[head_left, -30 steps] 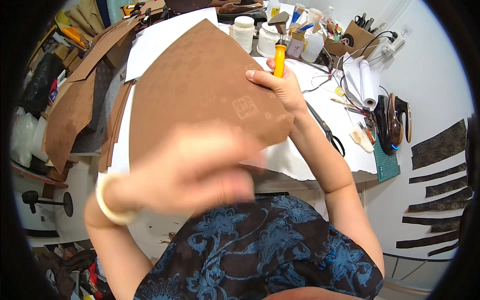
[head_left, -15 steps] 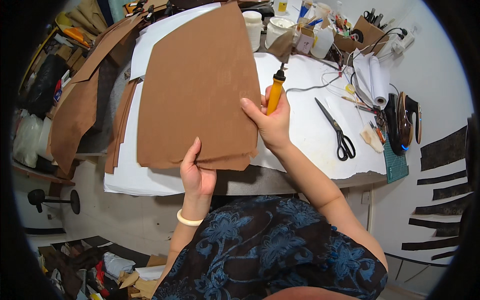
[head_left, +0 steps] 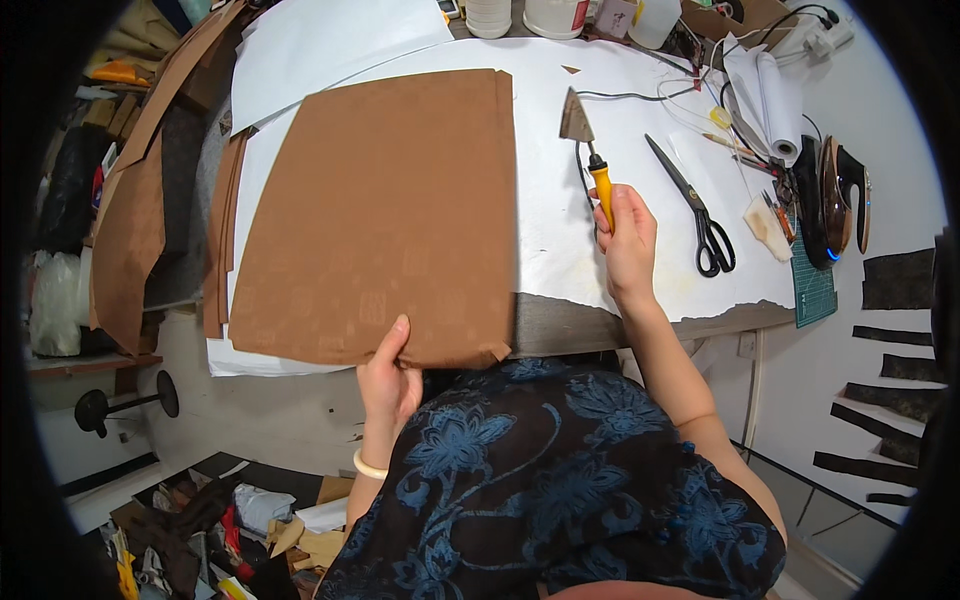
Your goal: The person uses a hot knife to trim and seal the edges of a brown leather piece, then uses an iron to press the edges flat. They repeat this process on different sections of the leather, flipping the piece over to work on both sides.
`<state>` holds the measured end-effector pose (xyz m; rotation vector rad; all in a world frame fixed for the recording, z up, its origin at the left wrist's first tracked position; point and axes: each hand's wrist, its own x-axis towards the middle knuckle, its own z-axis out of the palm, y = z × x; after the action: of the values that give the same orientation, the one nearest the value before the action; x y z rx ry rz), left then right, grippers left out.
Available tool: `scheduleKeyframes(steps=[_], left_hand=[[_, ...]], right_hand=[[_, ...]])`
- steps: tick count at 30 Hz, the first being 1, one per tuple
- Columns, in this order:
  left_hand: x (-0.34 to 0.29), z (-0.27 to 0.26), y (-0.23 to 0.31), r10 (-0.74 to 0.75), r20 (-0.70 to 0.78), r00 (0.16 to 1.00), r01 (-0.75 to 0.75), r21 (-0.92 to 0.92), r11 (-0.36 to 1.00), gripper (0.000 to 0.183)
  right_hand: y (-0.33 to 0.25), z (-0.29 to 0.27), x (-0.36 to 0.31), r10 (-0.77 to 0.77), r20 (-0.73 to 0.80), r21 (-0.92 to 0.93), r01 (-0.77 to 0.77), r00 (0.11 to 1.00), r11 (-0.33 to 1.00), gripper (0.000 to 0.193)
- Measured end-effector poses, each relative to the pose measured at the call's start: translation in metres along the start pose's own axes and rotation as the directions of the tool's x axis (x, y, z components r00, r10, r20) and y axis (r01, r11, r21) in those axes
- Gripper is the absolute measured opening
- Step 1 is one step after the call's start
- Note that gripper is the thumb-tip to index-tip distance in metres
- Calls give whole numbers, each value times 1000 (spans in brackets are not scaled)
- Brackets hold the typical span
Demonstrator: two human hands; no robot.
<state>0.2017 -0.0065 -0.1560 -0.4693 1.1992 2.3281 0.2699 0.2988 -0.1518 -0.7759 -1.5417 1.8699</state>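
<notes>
A large brown sheet of fabric-like material [head_left: 380, 210] with a faint square pattern lies over white paper on the table. Its near edge is folded or uneven. My left hand [head_left: 390, 375] pinches that near edge, thumb on top and fingers underneath. To the right, apart from the sheet, my right hand [head_left: 630, 235] grips the yellow handle of a spatula [head_left: 602, 185]. The spatula's triangular metal blade points away from me, above the white paper [head_left: 560, 270]. A dark cable [head_left: 583, 165] runs close behind it; whether it joins the handle I cannot tell.
Black-handled scissors [head_left: 695, 205] lie right of my right hand. Farther right are an iron [head_left: 825, 200] with a blue light, a green cutting mat [head_left: 815, 285] and a paper roll [head_left: 765, 100]. White tubs [head_left: 555, 15] stand at the back. More brown sheets [head_left: 130, 240] hang at left.
My right hand has let go of the brown sheet and moved right with the spatula. The sheet has come down flatter onto the table, its near edge closer to me.
</notes>
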Motion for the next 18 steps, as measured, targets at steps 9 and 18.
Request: scheduleKeyframes(steps=[9, 18], left_hand=[[-17, -8, -7, 268, 135, 954, -278, 59, 959, 50], [-13, -15, -6, 396, 329, 858, -453, 117, 884, 50]], right_hand=[[-20, 23, -10, -313, 22, 17, 312, 950, 950, 19], [-32, 40, 1, -490, 66, -48, 494, 869, 868, 17]])
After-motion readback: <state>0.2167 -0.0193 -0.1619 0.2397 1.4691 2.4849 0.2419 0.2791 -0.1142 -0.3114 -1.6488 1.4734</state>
